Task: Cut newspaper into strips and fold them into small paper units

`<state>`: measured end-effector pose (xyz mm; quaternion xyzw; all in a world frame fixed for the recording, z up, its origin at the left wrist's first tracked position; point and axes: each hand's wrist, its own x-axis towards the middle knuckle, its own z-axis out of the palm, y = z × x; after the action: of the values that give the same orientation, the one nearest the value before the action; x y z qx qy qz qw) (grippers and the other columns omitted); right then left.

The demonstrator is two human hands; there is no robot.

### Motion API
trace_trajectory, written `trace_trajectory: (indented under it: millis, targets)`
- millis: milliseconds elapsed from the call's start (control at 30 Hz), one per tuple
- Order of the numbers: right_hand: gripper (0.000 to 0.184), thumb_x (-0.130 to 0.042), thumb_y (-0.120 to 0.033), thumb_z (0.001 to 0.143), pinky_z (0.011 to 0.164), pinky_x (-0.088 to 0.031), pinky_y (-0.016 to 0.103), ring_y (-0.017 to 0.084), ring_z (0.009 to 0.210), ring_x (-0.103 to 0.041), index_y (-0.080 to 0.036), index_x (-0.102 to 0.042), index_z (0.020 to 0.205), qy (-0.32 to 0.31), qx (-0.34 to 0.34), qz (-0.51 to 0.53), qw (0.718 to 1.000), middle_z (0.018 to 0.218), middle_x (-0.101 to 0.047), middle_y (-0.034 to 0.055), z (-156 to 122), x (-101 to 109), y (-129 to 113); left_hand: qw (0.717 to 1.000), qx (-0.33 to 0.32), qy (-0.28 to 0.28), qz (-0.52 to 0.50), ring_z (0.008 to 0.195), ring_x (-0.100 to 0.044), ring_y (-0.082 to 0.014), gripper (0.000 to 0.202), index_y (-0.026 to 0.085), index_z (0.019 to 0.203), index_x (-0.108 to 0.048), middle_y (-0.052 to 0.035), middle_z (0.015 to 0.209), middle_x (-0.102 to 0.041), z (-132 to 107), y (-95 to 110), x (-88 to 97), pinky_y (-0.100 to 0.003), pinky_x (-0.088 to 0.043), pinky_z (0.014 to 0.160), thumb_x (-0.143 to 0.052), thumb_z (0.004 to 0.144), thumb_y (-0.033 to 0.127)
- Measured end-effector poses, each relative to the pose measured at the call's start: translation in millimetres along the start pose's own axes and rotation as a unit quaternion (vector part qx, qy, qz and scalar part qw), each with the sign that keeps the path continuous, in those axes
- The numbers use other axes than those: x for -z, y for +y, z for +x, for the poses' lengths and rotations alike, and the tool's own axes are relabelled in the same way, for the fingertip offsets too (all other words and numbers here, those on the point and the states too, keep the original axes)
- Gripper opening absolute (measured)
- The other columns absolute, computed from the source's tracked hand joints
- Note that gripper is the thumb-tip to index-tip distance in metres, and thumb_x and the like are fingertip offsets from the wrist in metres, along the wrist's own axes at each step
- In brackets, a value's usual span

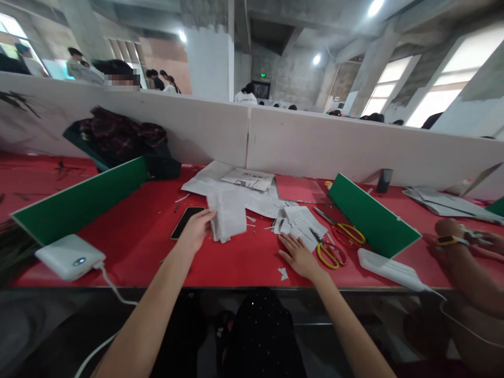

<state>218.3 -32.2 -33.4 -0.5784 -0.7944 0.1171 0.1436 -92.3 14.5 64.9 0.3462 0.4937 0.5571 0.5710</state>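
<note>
My left hand [200,227] is closed on the left edge of a folded stack of thin, pale printed paper [229,216], thumb on top. My right hand [298,254] lies with its fingers spread at the near edge of a loose pile of cut paper pieces [302,223]. Right beside that hand are yellow-handled scissors [327,254], and a second pair of scissors [348,232] rests a little farther back. Left of the held paper, a dark-screened phone [188,222] is partly covered by my left hand.
Folded newspaper [248,178] and a pink folder [301,189] lie at the back. Green dividers [90,197] [372,215] stand on both sides. White power banks with cables [71,257] [389,269] lie near the front edge. A co-worker's arm [468,262] is at right.
</note>
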Motion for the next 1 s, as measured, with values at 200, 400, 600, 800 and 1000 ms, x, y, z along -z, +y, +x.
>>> trace_trajectory:
  millis: [200, 400, 600, 800, 1000]
  targets:
    - [0.044, -0.041, -0.044, 0.086, 0.109, -0.01, 0.048, 0.026, 0.135, -0.019, -0.021, -0.052, 0.121, 0.104, -0.016, 0.08, 0.991, 0.142, -0.034, 0.0071, 17, 9, -8, 0.997, 0.007, 0.066, -0.048, 0.052, -0.058, -0.0119, 0.008, 0.014, 0.074, -0.063, -0.0007, 0.061, -0.065, 7, -8, 21.6, -0.022, -0.044, 0.052, -0.061, 0.067, 0.016]
    - [0.039, -0.054, -0.048, 0.077, 0.095, -0.04, 0.039, 0.024, 0.107, -0.055, -0.023, -0.059, 0.106, 0.079, -0.026, 0.52, 0.85, 0.112, -0.063, 0.006, 39, -3, -54, 0.988, 0.017, -0.074, 0.138, 0.074, -0.063, -0.0184, 0.015, 0.014, 0.074, -0.068, -0.0062, 0.079, -0.071, -12, -60, -19.1, -0.027, -0.046, 0.068, -0.067, 0.064, 0.024]
    - [0.036, -0.07, -0.033, 0.064, 0.086, -0.045, 0.038, 0.023, 0.093, -0.061, -0.02, -0.062, 0.096, 0.08, -0.054, 0.61, 0.786, 0.102, -0.067, 0.0056, 39, -11, -45, 0.971, 0.017, -0.158, 0.178, 0.078, -0.063, -0.0203, 0.018, 0.014, 0.077, -0.069, -0.0056, 0.078, -0.071, -19, -84, -40.1, -0.029, -0.045, 0.073, -0.061, 0.07, 0.027]
    - [0.023, -0.072, -0.027, 0.061, 0.077, -0.047, 0.034, 0.02, 0.078, -0.062, -0.018, -0.064, 0.08, 0.14, -0.057, 0.602, 0.784, 0.085, -0.069, 0.0034, 41, -12, -43, 0.976, 0.036, -0.153, 0.148, 0.074, -0.064, -0.0213, 0.021, 0.012, 0.074, -0.068, -0.0069, 0.073, -0.071, -13, -86, -41.2, -0.03, -0.046, 0.072, -0.066, 0.065, 0.031]
    - [0.021, -0.07, -0.028, 0.06, 0.068, -0.047, 0.029, 0.017, 0.068, -0.061, -0.019, -0.062, 0.077, 0.18, -0.071, 0.603, 0.774, 0.075, -0.068, 0.0015, 47, -9, -40, 0.978, 0.059, -0.155, 0.125, 0.075, -0.065, -0.0226, 0.031, 0.012, 0.081, -0.067, -0.0087, 0.078, -0.071, -9, -86, -47.0, -0.032, -0.048, 0.071, -0.072, 0.059, 0.032]
